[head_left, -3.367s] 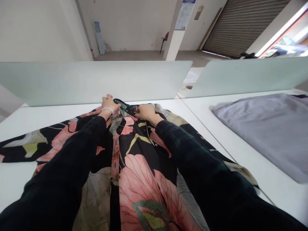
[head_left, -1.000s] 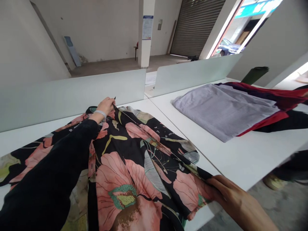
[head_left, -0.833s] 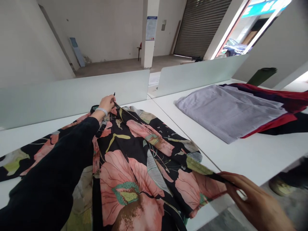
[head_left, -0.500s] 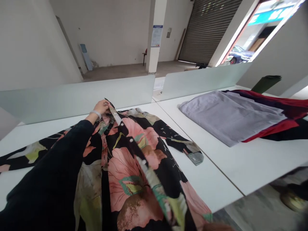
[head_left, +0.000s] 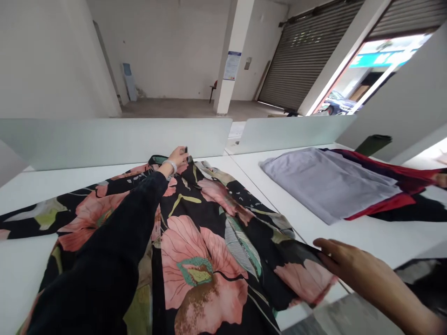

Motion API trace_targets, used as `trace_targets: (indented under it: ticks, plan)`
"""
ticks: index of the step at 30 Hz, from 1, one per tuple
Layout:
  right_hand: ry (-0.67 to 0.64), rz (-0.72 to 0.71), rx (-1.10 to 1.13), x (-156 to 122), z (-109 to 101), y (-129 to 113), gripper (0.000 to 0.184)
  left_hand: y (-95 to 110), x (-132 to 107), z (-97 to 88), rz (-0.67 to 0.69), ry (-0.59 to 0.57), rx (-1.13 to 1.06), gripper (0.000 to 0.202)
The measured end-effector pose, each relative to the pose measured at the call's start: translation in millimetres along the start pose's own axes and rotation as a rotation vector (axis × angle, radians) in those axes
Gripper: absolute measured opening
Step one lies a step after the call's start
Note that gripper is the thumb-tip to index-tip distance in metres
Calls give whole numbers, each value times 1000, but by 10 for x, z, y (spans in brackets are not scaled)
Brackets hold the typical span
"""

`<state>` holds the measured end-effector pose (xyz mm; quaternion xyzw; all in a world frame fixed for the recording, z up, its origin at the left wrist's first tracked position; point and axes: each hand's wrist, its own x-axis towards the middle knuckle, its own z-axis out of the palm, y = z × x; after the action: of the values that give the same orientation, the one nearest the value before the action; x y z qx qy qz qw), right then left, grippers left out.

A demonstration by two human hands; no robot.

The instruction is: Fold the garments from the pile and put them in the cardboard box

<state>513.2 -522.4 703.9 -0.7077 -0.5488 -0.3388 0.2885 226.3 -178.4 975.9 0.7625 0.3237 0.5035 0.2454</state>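
A black shirt with large pink flowers lies spread on the white table, collar at the far side. My left hand, with a pale bracelet on the wrist, reaches far forward and pinches the shirt's collar near the frosted divider. At the lower right my right hand holds the shirt's hem corner at the table's near edge, fingers closed over the cloth. The right half of the shirt lies flat again, its sleeve folded across it.
A frosted divider runs along the far side of the table. On the neighbouring table at the right lie a folded grey cloth and a red and black garment. A white pillar stands beyond.
Half a second ago the shirt's right front was lifted and flipped leftward; now it lies flat to the right again, with my right hand back in view on its hem. My left hand has stayed at the collar.
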Motion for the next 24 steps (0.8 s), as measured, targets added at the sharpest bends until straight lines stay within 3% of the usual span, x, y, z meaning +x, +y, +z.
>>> trace_targets:
  ticks: [2, 5, 7, 10, 13, 16, 19, 24]
  plan:
    - [-24, -55, 25, 223, -77, -115, 32, -19, -163, -118, 39, -14, 65, 43]
    - [-129, -230, 238, 796, -211, -621, 33, -124, -681, -439, 113, -36, 161, 43]
    - [-291, -414, 397, 1286, -222, -1111, 28, -258, -1234, -663, 161, -46, 225, 39]
    - [-504, -580, 510, 2039, -55, -1894, 19, -536, -2316, -862, 309, -109, 467, 37]
    - [-598, -416, 579, 2648, 253, -2544, 17, -796, -3430, -840, 505, -154, 716, 47]
    - [-563, -296, 546, 3026, 551, -2965, 24, -977, -4196, -694, 679, -93, 996, 68]
    - [-483, -221, 484, 3221, 754, -3194, 32, -1151, -4478, -564, 801, -3, 1240, 61]
    - [-371, -133, 386, 3411, 918, -3354, 34, -1400, -4482, -447, 882, 63, 1308, 63]
